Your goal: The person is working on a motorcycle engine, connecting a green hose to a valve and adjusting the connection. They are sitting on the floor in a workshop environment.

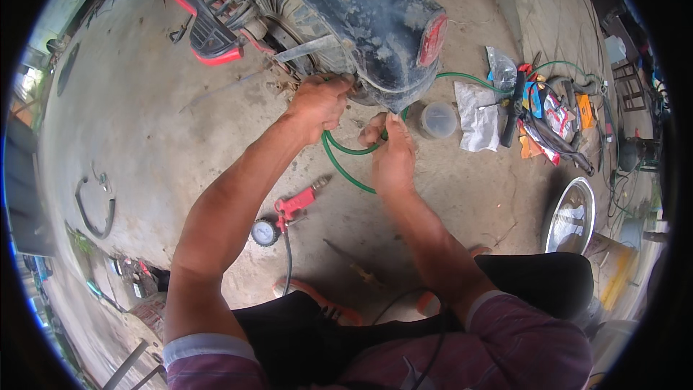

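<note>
Beside the rear wheel of a dusty motor scooter (375,7), my left hand (319,107) is closed, its fingertips partly hidden against the machine. What it grips does not show clearly. A thin green hose (348,176) comes out from beneath that hand and loops toward my right hand (395,152), which is closed on the hose just below the tail of the rear fender. On the ground below lies a red tire inflator gun (297,203) with a round pressure gauge (265,232) and a black hose, touched by neither hand.
A clear plastic tub (439,120) stands right of my right hand, next to a crumpled whitish sheet (476,117). Farther right are a pile of packets and rubber pieces (552,119) and a metal basin (570,217). A curved black strip (94,217) lies at left.
</note>
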Action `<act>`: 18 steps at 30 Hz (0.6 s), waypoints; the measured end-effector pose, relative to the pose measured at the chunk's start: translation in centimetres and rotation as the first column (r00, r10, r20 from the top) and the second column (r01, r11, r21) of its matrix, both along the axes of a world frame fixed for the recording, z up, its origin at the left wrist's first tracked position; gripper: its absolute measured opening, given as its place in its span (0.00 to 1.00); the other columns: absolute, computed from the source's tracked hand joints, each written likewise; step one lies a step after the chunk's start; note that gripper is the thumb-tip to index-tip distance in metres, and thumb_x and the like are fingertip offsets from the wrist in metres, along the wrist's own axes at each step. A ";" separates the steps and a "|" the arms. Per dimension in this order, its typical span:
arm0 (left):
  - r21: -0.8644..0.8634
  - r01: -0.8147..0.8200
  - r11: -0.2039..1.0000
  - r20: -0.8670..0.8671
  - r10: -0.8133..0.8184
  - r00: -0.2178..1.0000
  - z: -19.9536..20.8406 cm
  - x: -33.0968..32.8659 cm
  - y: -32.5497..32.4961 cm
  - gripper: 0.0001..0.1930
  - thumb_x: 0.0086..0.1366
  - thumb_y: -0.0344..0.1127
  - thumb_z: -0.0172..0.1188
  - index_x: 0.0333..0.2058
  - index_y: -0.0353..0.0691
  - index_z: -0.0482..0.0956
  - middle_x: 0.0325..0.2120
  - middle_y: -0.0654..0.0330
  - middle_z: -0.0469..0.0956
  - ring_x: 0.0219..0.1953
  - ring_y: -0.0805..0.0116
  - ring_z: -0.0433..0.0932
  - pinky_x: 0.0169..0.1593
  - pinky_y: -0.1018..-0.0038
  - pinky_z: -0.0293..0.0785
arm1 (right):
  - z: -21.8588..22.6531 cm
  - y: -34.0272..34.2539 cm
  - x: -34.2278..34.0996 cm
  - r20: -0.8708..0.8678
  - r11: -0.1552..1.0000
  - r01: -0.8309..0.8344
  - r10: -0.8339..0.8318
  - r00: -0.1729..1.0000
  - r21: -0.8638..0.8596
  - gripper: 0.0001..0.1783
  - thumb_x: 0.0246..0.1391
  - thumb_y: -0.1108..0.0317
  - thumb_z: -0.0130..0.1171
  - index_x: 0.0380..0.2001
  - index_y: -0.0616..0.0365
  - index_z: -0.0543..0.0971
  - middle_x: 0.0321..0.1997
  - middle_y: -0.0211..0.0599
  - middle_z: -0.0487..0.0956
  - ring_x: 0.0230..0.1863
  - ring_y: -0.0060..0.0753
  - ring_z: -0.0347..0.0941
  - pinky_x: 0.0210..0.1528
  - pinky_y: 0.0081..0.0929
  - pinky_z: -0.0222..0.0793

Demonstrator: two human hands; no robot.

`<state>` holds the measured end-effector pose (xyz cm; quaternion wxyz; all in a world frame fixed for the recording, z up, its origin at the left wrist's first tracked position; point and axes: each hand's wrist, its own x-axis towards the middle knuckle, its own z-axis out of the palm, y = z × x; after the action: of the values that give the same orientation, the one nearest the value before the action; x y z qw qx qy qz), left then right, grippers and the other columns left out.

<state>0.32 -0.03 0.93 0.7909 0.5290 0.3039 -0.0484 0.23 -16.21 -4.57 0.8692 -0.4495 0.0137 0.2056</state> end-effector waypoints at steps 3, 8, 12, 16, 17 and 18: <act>-0.046 -0.012 0.999 0.014 0.013 1.000 -0.3 -0.2 0.2 0.12 0.70 0.40 0.56 0.27 0.44 0.71 0.11 0.72 0.56 0.11 0.79 0.49 0.16 0.74 0.43 | -0.8 -0.6 1.1 -0.073 1.000 0.006 -0.007 0.997 -0.019 0.19 0.69 0.54 0.46 0.35 0.59 0.76 0.26 0.32 0.74 0.32 0.29 0.71 0.40 0.30 0.67; -0.081 -0.027 0.996 0.028 0.030 0.999 -0.7 -0.2 0.1 0.12 0.70 0.39 0.56 0.27 0.44 0.71 0.11 0.71 0.57 0.11 0.78 0.49 0.16 0.73 0.43 | -1.7 -0.9 2.0 -0.167 0.997 -0.036 0.023 0.986 -0.075 0.18 0.68 0.54 0.47 0.39 0.58 0.77 0.29 0.31 0.75 0.34 0.29 0.73 0.42 0.30 0.68; -0.103 -0.033 0.994 0.029 0.036 0.999 -0.6 -0.3 0.2 0.12 0.70 0.39 0.56 0.27 0.44 0.71 0.11 0.71 0.57 0.11 0.78 0.49 0.16 0.73 0.43 | -1.6 -1.4 2.4 -0.286 0.990 -0.115 0.088 0.954 -0.080 0.13 0.65 0.58 0.55 0.41 0.57 0.77 0.28 0.26 0.75 0.33 0.25 0.72 0.41 0.28 0.67; -0.083 -0.025 0.996 0.038 0.028 0.999 -0.6 -0.3 0.2 0.12 0.70 0.39 0.56 0.27 0.43 0.71 0.11 0.70 0.58 0.11 0.78 0.49 0.16 0.73 0.44 | -2.3 -1.7 3.3 -0.386 0.932 -0.278 0.351 0.853 0.232 0.11 0.59 0.62 0.63 0.41 0.54 0.78 0.27 0.22 0.73 0.30 0.23 0.68 0.38 0.26 0.65; -0.059 -0.027 0.998 0.029 0.028 0.999 -0.5 -0.3 0.2 0.12 0.70 0.39 0.56 0.27 0.43 0.71 0.11 0.70 0.58 0.11 0.78 0.49 0.16 0.73 0.43 | -2.4 -1.5 3.4 -0.403 0.920 -0.304 0.383 0.831 0.247 0.11 0.59 0.62 0.62 0.41 0.54 0.77 0.27 0.21 0.72 0.30 0.22 0.66 0.38 0.26 0.64; -0.038 -0.029 0.999 0.018 0.030 0.999 -0.5 -0.2 0.2 0.12 0.70 0.39 0.56 0.27 0.43 0.72 0.11 0.70 0.58 0.11 0.78 0.48 0.16 0.73 0.43 | -2.0 -1.0 3.4 -0.422 0.907 -0.329 0.414 0.806 0.262 0.11 0.59 0.61 0.62 0.41 0.54 0.77 0.27 0.20 0.71 0.30 0.21 0.64 0.37 0.26 0.63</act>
<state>0.08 0.14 0.45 0.8040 0.5099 0.3034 -0.0377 3.64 -17.23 -6.55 0.8185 -0.3015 0.1164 0.4749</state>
